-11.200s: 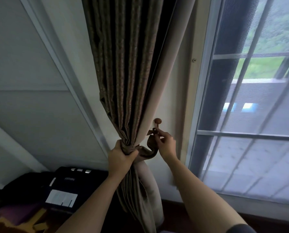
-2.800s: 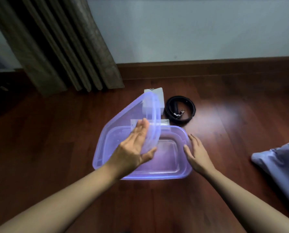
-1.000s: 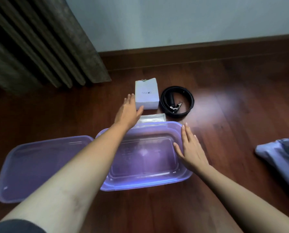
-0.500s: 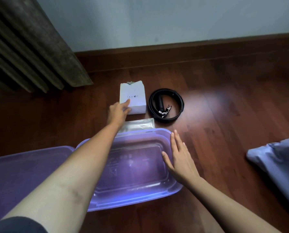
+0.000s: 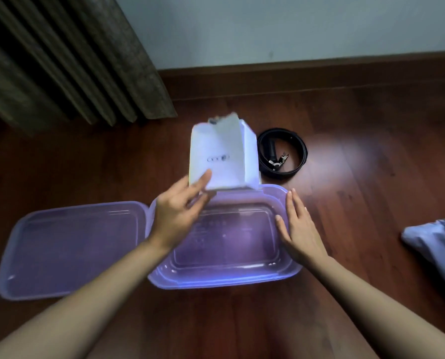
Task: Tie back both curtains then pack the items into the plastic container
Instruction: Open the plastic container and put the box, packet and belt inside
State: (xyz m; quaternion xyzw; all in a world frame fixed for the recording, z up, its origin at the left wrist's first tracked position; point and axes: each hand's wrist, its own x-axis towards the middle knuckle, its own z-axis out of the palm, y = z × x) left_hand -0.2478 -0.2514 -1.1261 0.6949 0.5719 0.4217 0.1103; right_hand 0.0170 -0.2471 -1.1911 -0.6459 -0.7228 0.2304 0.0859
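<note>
Plastic container point(image 5: 224, 278) open, looks empty, betw. hands | L hand point(image 5: 176, 216) pinches white box point(image 5: 221, 156) over far rim | R hand point(image 5: 298, 229) flat on right rim | belt point(image 5: 281, 154) beyond R hand, unpacked | curtain point(image 5: 99, 60) tie-back unseen

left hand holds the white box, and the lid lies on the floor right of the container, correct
No: the head view shows the lid on the floor left of the container. The left hand does hold the white box.

Reddish wood floor point(image 5: 358, 120), pale wall point(image 5: 268, 27)
</note>
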